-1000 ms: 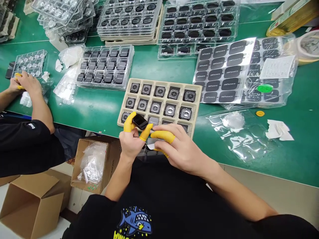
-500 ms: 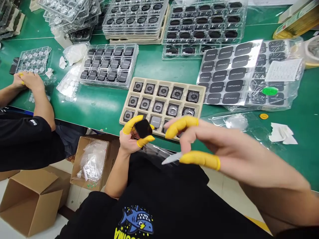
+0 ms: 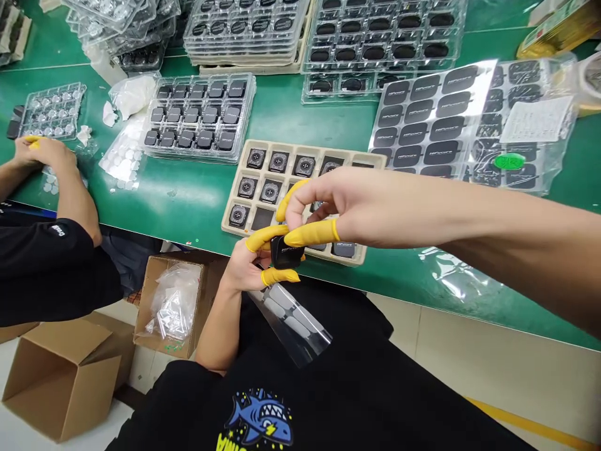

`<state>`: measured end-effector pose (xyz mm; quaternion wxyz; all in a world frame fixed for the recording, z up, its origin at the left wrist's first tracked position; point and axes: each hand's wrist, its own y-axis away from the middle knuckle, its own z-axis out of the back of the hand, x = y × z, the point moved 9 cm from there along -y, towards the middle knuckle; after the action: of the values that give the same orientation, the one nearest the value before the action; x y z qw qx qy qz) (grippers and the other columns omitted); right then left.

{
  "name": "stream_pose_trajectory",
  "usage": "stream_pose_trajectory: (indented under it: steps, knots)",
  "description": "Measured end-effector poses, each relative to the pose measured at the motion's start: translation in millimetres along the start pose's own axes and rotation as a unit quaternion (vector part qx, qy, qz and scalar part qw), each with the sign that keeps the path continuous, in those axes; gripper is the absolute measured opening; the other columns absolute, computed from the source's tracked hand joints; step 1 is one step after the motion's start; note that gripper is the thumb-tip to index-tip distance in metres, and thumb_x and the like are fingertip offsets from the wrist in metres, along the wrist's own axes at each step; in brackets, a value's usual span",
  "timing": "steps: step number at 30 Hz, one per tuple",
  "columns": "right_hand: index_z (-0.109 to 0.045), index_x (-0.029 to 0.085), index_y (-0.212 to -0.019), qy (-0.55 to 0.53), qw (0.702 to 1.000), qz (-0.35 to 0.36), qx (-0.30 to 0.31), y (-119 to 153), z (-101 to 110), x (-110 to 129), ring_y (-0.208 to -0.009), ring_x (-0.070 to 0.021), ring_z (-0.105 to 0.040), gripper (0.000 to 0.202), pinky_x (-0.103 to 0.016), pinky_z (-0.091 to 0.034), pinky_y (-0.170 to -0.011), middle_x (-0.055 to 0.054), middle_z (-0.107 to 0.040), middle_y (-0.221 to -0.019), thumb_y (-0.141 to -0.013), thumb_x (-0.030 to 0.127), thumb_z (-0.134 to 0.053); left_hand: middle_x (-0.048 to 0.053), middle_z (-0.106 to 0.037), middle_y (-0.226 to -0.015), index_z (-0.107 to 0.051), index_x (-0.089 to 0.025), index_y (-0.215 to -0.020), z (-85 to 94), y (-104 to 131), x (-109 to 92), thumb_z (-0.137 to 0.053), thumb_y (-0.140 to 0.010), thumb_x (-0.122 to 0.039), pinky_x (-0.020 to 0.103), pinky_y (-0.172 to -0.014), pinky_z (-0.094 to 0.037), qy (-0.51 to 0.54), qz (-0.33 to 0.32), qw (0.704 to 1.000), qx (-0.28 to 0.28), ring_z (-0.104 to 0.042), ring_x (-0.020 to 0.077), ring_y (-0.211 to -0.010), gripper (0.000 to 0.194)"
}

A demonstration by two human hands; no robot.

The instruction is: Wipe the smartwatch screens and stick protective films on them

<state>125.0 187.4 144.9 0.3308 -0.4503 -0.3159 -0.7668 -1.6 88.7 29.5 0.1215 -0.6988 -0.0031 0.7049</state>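
Observation:
A black square watch (image 3: 286, 252) with a printed face sits between the yellow-capped fingers of my left hand (image 3: 248, 263), just in front of the beige tray. My right hand (image 3: 333, 213) reaches over from the right, its yellow-capped thumb touching the watch's top edge and its other fingers curled above. The beige tray (image 3: 235, 203) holds rows of watches, one visible cell having only a dark base, and my right hand hides part of it. Below my left hand hangs a clear film strip (image 3: 295, 319) with pale patches.
Printed label sheets (image 3: 425, 122) lie at the right. Clear trays of black pieces (image 3: 195, 116) and more stacked trays stand behind. At the left, another person's hands (image 3: 47, 153) are near a clear tray. Cardboard boxes (image 3: 61, 376) stand below the table.
My right hand has moved left onto the watch; the pale pointed piece it held is no longer visible. The watch now shows a printed face. The film strip has come into clearer view.

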Motion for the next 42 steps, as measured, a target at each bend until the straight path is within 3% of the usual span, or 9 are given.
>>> stream_pose_trajectory:
  steps: [3,9,14,20,26,31,36,42]
  knots:
    - [-0.079,0.024,-0.083,-0.02,0.995,-0.05,0.083,-2.7,-16.4,-6.0,-0.048,-0.0104,-0.046,0.018,-0.03,-0.03,-0.046,0.003,-0.062,-0.059,-0.095,0.035,-0.089,0.006,-0.086,-0.095,-0.07,-0.029,-0.14,2.6,-1.6,5.1,-0.09,-0.073,-0.087,0.043,-0.073,-0.078,-0.018,0.028,0.999,-0.005,-0.089,0.0296,-0.078,0.091]
    - [-0.078,0.025,-0.083,-0.03,0.992,-0.084,0.088,-2.6,-19.6,-11.4,-0.048,-0.011,-0.043,0.016,-0.032,-0.028,-0.048,0.004,-0.061,-0.059,-0.093,0.033,-0.088,0.006,-0.086,-0.096,-0.07,-0.028,-0.138,3.3,-5.2,2.7,-0.09,-0.076,-0.083,0.042,-0.075,-0.078,-0.02,0.004,1.0,0.005,-0.09,0.0303,-0.085,0.086]
    - [-0.079,0.025,-0.083,-0.034,0.994,-0.058,0.088,-2.3,-19.6,-10.0,-0.052,-0.0123,-0.045,0.015,-0.032,-0.029,-0.051,0.003,-0.063,-0.063,-0.092,0.036,-0.085,0.005,-0.085,-0.095,-0.07,-0.028,-0.141,4.6,-3.5,10.3,-0.091,-0.07,-0.088,0.042,-0.075,-0.078,-0.048,0.024,0.999,-0.002,-0.089,0.0282,-0.081,0.096]
    - [-0.076,0.025,-0.081,-0.027,0.993,-0.079,0.079,-3.4,-20.5,-13.4,-0.055,-0.0125,-0.047,0.015,-0.032,-0.031,-0.052,0.004,-0.064,-0.065,-0.091,0.032,-0.086,0.005,-0.087,-0.096,-0.066,-0.028,-0.144,1.8,-4.1,-6.2,-0.093,-0.082,-0.072,0.041,-0.073,-0.078,-0.03,-0.06,0.998,0.005,-0.09,0.028,-0.079,0.081]
    - [-0.076,0.025,-0.081,-0.041,0.994,-0.06,0.076,-4.4,-21.3,-13.0,-0.053,-0.0119,-0.047,0.018,-0.031,-0.031,-0.05,0.003,-0.067,-0.066,-0.092,0.034,-0.086,0.005,-0.086,-0.092,-0.067,-0.028,-0.142,4.4,-0.7,6.9,-0.096,-0.072,-0.079,0.044,-0.074,-0.078,-0.055,-0.001,0.998,-0.002,-0.09,0.0309,-0.079,0.091]
    - [-0.078,0.025,-0.08,-0.048,0.994,-0.053,0.08,-3.5,-22.1,-11.7,-0.051,-0.0107,-0.048,0.02,-0.028,-0.031,-0.047,0.003,-0.066,-0.063,-0.093,0.035,-0.088,0.004,-0.086,-0.09,-0.069,-0.028,-0.142,6.4,1.2,0.8,-0.097,-0.074,-0.074,0.041,-0.069,-0.077,-0.073,-0.034,0.997,-0.017,-0.089,0.0289,-0.076,0.087]
    - [-0.078,0.025,-0.08,-0.05,0.991,-0.088,0.09,-2.4,-24.1,-15.5,-0.05,-0.0104,-0.047,0.017,-0.029,-0.032,-0.048,0.004,-0.066,-0.064,-0.094,0.03,-0.084,0.006,-0.087,-0.094,-0.069,-0.027,-0.139,3.5,-1.6,5.9,-0.09,-0.075,-0.083,0.039,-0.071,-0.077,-0.045,0.014,0.999,-0.001,-0.09,0.0298,-0.081,0.088]
    - [-0.078,0.025,-0.082,-0.051,0.991,-0.075,0.1,-0.7,-23.4,-13.0,-0.05,-0.011,-0.046,0.018,-0.03,-0.031,-0.049,0.004,-0.064,-0.063,-0.094,0.036,-0.085,0.007,-0.087,-0.094,-0.069,-0.027,-0.136,4.0,-3.0,5.1,-0.09,-0.076,-0.084,0.039,-0.072,-0.077,-0.035,0.014,0.999,-0.002,-0.09,0.0305,-0.084,0.086]
